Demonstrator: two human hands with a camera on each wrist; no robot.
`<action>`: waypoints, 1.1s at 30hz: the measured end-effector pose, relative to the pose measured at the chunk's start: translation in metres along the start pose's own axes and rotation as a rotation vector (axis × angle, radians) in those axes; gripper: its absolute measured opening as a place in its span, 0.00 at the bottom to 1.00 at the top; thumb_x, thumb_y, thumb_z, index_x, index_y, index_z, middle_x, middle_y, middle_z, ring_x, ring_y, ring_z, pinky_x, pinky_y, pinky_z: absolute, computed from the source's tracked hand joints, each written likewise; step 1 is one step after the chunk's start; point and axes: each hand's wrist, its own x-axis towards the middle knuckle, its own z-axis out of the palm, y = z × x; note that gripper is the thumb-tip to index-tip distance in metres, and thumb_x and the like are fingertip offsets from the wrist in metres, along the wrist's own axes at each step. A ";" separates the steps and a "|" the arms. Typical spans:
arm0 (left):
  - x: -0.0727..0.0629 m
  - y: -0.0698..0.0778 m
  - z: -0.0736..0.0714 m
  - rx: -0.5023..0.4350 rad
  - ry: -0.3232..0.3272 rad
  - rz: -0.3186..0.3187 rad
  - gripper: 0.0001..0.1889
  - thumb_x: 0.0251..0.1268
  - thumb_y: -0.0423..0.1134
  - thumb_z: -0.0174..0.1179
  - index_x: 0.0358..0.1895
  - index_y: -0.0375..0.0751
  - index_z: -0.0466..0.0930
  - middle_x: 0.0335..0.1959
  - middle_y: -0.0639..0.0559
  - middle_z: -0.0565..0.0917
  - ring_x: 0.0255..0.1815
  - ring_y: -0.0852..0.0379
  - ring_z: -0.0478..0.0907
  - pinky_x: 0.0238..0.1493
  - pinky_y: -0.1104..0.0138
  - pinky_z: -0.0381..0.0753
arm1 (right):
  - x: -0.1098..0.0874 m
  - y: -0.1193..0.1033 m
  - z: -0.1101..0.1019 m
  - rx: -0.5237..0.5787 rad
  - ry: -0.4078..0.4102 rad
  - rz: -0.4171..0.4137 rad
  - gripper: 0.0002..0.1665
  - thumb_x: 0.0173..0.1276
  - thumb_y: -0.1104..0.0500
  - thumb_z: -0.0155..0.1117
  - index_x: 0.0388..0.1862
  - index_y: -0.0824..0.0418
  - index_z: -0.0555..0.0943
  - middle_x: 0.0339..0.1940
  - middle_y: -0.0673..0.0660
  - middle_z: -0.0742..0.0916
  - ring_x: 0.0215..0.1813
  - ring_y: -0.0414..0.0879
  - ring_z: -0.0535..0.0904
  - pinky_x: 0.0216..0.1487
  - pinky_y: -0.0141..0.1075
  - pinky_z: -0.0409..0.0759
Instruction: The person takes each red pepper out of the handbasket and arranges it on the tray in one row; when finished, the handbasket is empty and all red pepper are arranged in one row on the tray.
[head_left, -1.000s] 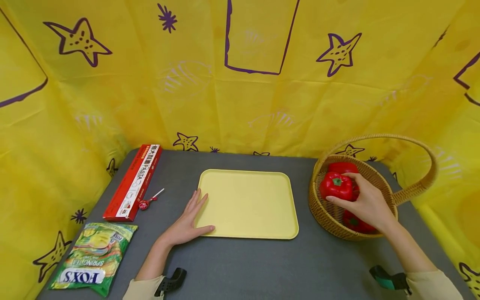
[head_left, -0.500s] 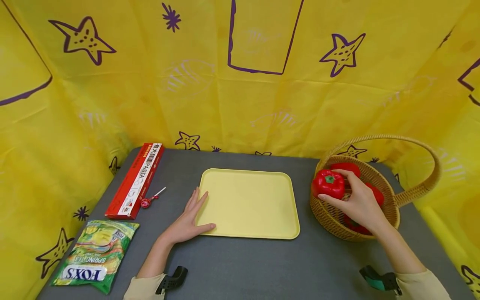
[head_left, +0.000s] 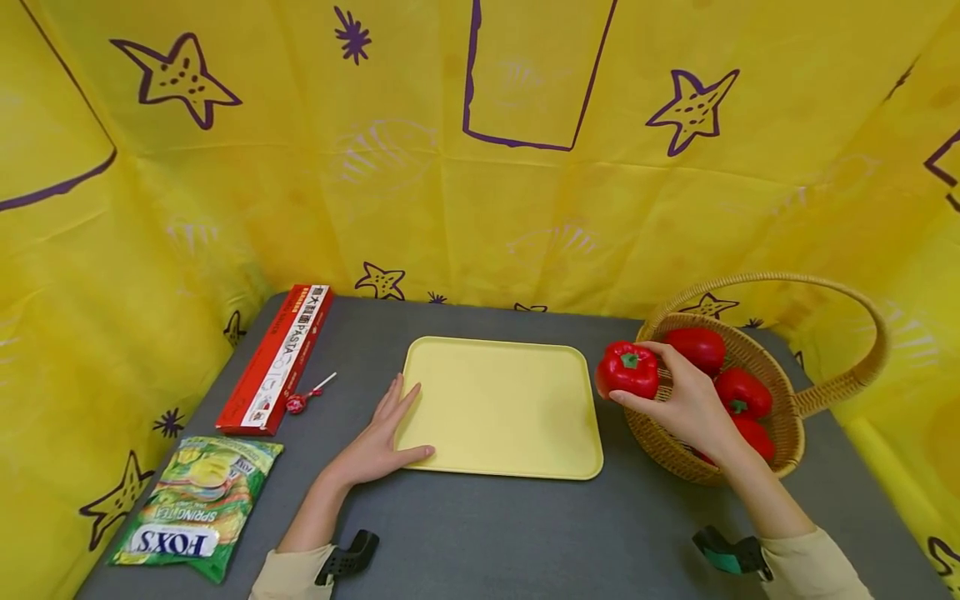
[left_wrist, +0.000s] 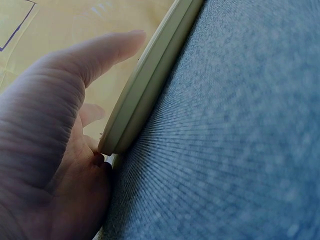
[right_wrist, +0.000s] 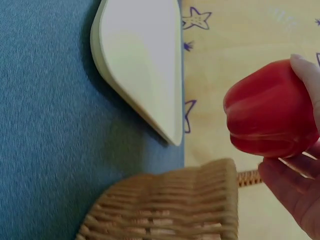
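Observation:
A red bell pepper [head_left: 628, 372] with a green stem is gripped between the thumb and fingers of my right hand [head_left: 686, 404]. It hangs over the gap between the wicker basket [head_left: 663, 454] and the pale yellow tray [head_left: 498, 408]. In the right wrist view the bell pepper [right_wrist: 272, 112] is above the basket rim. Several more red peppers [head_left: 742, 393] lie inside the basket, partly hidden by the right hand. My left hand [head_left: 378, 446] rests at the tray's left edge with its fingers spread. The left wrist view shows the thumb [left_wrist: 107, 50] over the tray rim [left_wrist: 145, 82].
On the left of the grey table [head_left: 480, 533] lie a red and white pasta box [head_left: 277, 358], a wrapped lollipop [head_left: 297, 402] and a green Fox's candy bag [head_left: 198, 504]. The basket's tall handle [head_left: 862, 308] arches at the right. A yellow curtain [head_left: 420, 200] surrounds the table.
My right hand has carried the bell pepper leftward out of the basket, past its left rim. More of the peppers inside now show. The left hand stays on the tray.

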 end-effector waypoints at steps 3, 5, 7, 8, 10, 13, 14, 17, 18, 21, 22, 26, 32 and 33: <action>0.000 0.000 0.000 -0.006 0.003 0.005 0.52 0.56 0.52 0.70 0.78 0.42 0.47 0.78 0.36 0.33 0.77 0.37 0.30 0.66 0.32 0.45 | 0.002 -0.002 0.007 0.024 -0.016 -0.013 0.44 0.52 0.43 0.78 0.63 0.59 0.71 0.50 0.58 0.83 0.47 0.54 0.81 0.41 0.46 0.83; 0.000 0.000 0.000 -0.009 0.007 0.006 0.53 0.55 0.52 0.70 0.78 0.42 0.47 0.78 0.36 0.33 0.77 0.37 0.30 0.66 0.32 0.44 | 0.004 -0.004 0.012 0.045 -0.027 -0.020 0.44 0.52 0.43 0.79 0.63 0.60 0.71 0.51 0.59 0.83 0.48 0.55 0.81 0.42 0.49 0.83; 0.000 -0.001 0.000 -0.013 0.008 0.003 0.53 0.55 0.52 0.70 0.78 0.42 0.47 0.78 0.36 0.33 0.77 0.36 0.30 0.66 0.31 0.44 | 0.005 -0.006 0.016 0.065 -0.042 -0.023 0.44 0.52 0.44 0.79 0.63 0.60 0.71 0.52 0.59 0.83 0.48 0.55 0.81 0.42 0.50 0.83; 0.000 -0.001 0.000 -0.015 0.010 0.002 0.53 0.55 0.52 0.70 0.78 0.42 0.47 0.78 0.36 0.33 0.77 0.36 0.30 0.66 0.31 0.44 | 0.006 -0.007 0.018 0.075 -0.047 -0.024 0.44 0.51 0.44 0.79 0.63 0.60 0.71 0.52 0.59 0.83 0.48 0.55 0.81 0.42 0.50 0.83; 0.000 -0.001 0.000 -0.018 0.008 -0.002 0.53 0.55 0.52 0.70 0.79 0.42 0.46 0.78 0.37 0.32 0.77 0.37 0.30 0.66 0.31 0.44 | 0.007 -0.008 0.023 0.096 -0.057 -0.025 0.44 0.51 0.45 0.80 0.63 0.59 0.71 0.52 0.59 0.83 0.47 0.55 0.82 0.42 0.50 0.84; 0.000 -0.001 0.000 -0.016 0.005 -0.005 0.53 0.55 0.53 0.70 0.79 0.42 0.46 0.79 0.37 0.33 0.77 0.37 0.30 0.66 0.31 0.44 | 0.009 -0.012 0.030 0.114 -0.077 -0.026 0.44 0.51 0.45 0.80 0.63 0.59 0.71 0.52 0.59 0.83 0.46 0.55 0.82 0.42 0.49 0.84; 0.000 -0.001 0.000 -0.016 0.006 -0.005 0.53 0.55 0.53 0.70 0.79 0.42 0.46 0.79 0.37 0.33 0.77 0.37 0.30 0.66 0.32 0.44 | 0.010 -0.013 0.032 0.118 -0.081 -0.027 0.44 0.51 0.45 0.80 0.63 0.59 0.71 0.52 0.59 0.83 0.46 0.55 0.82 0.42 0.50 0.84; 0.000 -0.001 -0.001 -0.012 0.007 -0.005 0.54 0.55 0.53 0.71 0.79 0.42 0.46 0.78 0.37 0.33 0.77 0.37 0.30 0.66 0.32 0.44 | 0.011 -0.016 0.039 0.131 -0.094 -0.026 0.45 0.50 0.44 0.80 0.63 0.59 0.71 0.53 0.59 0.83 0.47 0.55 0.82 0.43 0.50 0.84; 0.000 0.000 -0.001 -0.012 0.007 -0.006 0.54 0.55 0.53 0.71 0.79 0.42 0.46 0.78 0.36 0.33 0.77 0.37 0.30 0.66 0.32 0.44 | 0.011 -0.016 0.042 0.138 -0.097 -0.025 0.44 0.50 0.44 0.80 0.62 0.59 0.72 0.53 0.59 0.83 0.48 0.55 0.82 0.43 0.51 0.84; 0.000 0.000 -0.001 -0.013 0.010 -0.002 0.53 0.55 0.52 0.71 0.78 0.42 0.46 0.78 0.36 0.34 0.78 0.38 0.30 0.67 0.32 0.45 | 0.013 -0.018 0.050 0.147 -0.104 -0.020 0.45 0.50 0.43 0.80 0.63 0.59 0.72 0.54 0.59 0.83 0.49 0.55 0.82 0.44 0.50 0.83; 0.000 0.000 -0.001 -0.013 0.011 -0.002 0.53 0.55 0.52 0.71 0.78 0.42 0.46 0.78 0.36 0.34 0.78 0.38 0.30 0.67 0.33 0.45 | 0.014 -0.018 0.053 0.153 -0.107 -0.017 0.45 0.50 0.43 0.80 0.63 0.59 0.72 0.54 0.59 0.83 0.49 0.55 0.82 0.44 0.50 0.83; 0.000 0.000 -0.001 -0.011 0.016 -0.002 0.54 0.55 0.52 0.71 0.78 0.41 0.46 0.78 0.36 0.34 0.78 0.38 0.30 0.67 0.33 0.45 | 0.016 -0.020 0.065 0.189 -0.123 -0.001 0.45 0.51 0.44 0.79 0.64 0.62 0.71 0.55 0.61 0.82 0.50 0.57 0.82 0.45 0.50 0.83; 0.001 0.000 -0.001 -0.003 0.022 -0.003 0.54 0.55 0.52 0.71 0.79 0.42 0.46 0.79 0.36 0.34 0.78 0.38 0.30 0.67 0.33 0.44 | 0.018 -0.024 0.079 0.235 -0.128 0.010 0.46 0.51 0.44 0.80 0.64 0.61 0.71 0.55 0.60 0.82 0.50 0.55 0.82 0.45 0.47 0.84; 0.001 0.000 -0.001 -0.004 0.024 -0.002 0.54 0.55 0.52 0.71 0.79 0.41 0.46 0.79 0.36 0.34 0.78 0.38 0.30 0.67 0.33 0.44 | 0.019 -0.025 0.081 0.241 -0.126 0.007 0.46 0.51 0.44 0.80 0.64 0.60 0.71 0.55 0.59 0.82 0.51 0.55 0.82 0.46 0.46 0.84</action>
